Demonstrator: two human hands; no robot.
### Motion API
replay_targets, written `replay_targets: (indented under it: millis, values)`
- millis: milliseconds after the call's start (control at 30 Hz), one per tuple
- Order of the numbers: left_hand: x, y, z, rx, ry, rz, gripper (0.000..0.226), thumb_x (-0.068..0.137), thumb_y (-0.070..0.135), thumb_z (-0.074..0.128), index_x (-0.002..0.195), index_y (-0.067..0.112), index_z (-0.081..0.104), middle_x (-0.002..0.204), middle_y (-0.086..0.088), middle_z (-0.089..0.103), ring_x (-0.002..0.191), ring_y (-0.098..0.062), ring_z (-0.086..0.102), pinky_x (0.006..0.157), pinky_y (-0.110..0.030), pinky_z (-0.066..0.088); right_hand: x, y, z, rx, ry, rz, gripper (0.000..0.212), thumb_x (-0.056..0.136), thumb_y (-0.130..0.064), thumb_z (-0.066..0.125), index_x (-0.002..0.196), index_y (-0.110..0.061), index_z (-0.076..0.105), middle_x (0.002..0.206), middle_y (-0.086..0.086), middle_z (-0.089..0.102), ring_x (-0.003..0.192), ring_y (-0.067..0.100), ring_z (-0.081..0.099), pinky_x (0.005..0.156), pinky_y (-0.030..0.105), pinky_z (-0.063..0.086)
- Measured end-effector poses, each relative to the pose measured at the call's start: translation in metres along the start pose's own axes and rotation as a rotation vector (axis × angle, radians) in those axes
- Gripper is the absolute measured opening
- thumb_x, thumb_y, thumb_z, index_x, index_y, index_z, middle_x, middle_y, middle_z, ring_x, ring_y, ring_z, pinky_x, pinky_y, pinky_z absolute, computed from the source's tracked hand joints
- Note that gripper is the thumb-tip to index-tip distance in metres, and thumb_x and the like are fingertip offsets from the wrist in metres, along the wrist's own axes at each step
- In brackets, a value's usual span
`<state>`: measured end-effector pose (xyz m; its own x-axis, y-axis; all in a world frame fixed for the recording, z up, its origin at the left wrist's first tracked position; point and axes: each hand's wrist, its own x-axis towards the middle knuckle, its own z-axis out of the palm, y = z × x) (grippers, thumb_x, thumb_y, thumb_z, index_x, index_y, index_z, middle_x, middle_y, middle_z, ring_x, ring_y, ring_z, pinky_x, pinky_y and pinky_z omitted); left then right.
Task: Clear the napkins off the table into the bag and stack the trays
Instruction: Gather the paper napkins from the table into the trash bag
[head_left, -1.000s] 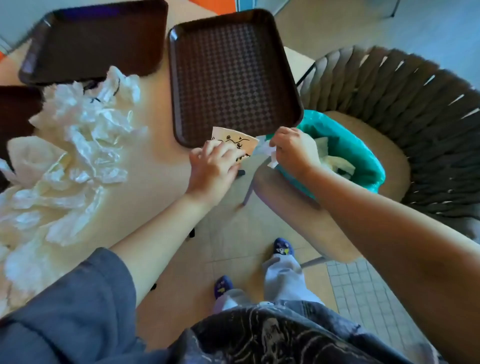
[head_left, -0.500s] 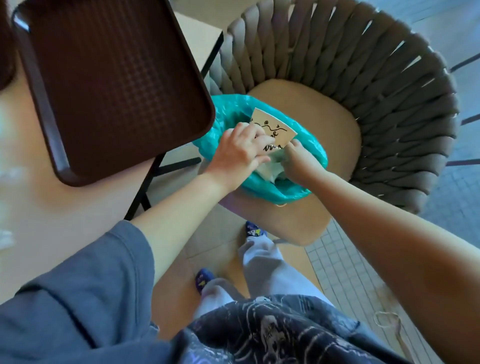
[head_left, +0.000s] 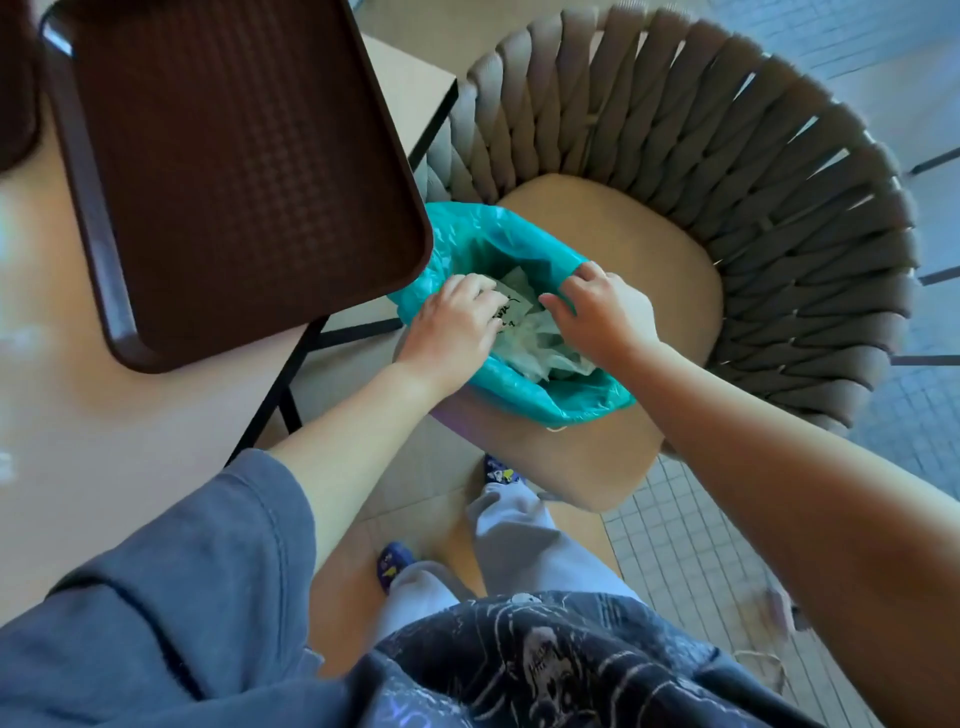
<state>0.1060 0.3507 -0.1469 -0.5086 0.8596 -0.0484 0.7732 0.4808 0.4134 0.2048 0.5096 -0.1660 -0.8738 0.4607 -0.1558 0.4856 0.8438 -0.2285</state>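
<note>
At the far left the bench (head_left: 62, 415) carries a dark brown tray (head_left: 228, 171), which lies flat with its near right corner reaching past the bench edge; the rounded edge of a second tray (head_left: 15, 104) shows at the top left corner. Just right of the tray, a teal bag (head_left: 519, 387) sits open on the tan seat of a woven chair (head_left: 727, 171), its mouth facing up. Crumpled napkins (head_left: 535, 343) lie inside the bag, along with a white paper with black scribbles (head_left: 511, 314). The left hand (head_left: 452, 327) reaches over the bag's near left rim, fingers bent down onto the scribbled paper and pressing it among the napkins; whether they pinch it cannot be told. The right hand (head_left: 597, 312) is at the bag's far right rim, its fingers curled over the teal plastic and gripping it. Below, a grey sleeve (head_left: 182, 571) covers the left upper arm.
</note>
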Motion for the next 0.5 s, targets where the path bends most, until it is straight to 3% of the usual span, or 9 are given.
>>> replay_targets:
  millis: [233,500]
  values:
    - [-0.055,-0.006,-0.029,-0.059,0.14,0.004,0.022,0.08,0.005,0.062,0.101,0.002,0.068,0.103,-0.016,0.065,0.097,-0.035,0.059,0.082,-0.047,0.05,0.002,-0.044,-0.009,0.07,0.073,-0.053,0.036,0.092,-0.038,0.047,0.099,-0.007,0.064,0.107,0.013,0.058,0.103,0.033,0.05,0.073,0.042,0.051]
    - [-0.132,-0.037,-0.08,-0.03,0.306,-0.055,0.019,0.077,-0.002,0.062,0.095,-0.002,0.069,0.098,-0.018,0.067,0.091,-0.038,0.061,0.078,-0.043,0.052,-0.008,-0.14,-0.034,0.077,0.32,-0.212,0.043,0.091,-0.033,0.048,0.128,-0.01,0.05,0.137,0.016,0.046,0.121,0.037,0.045,0.096,0.051,0.041]
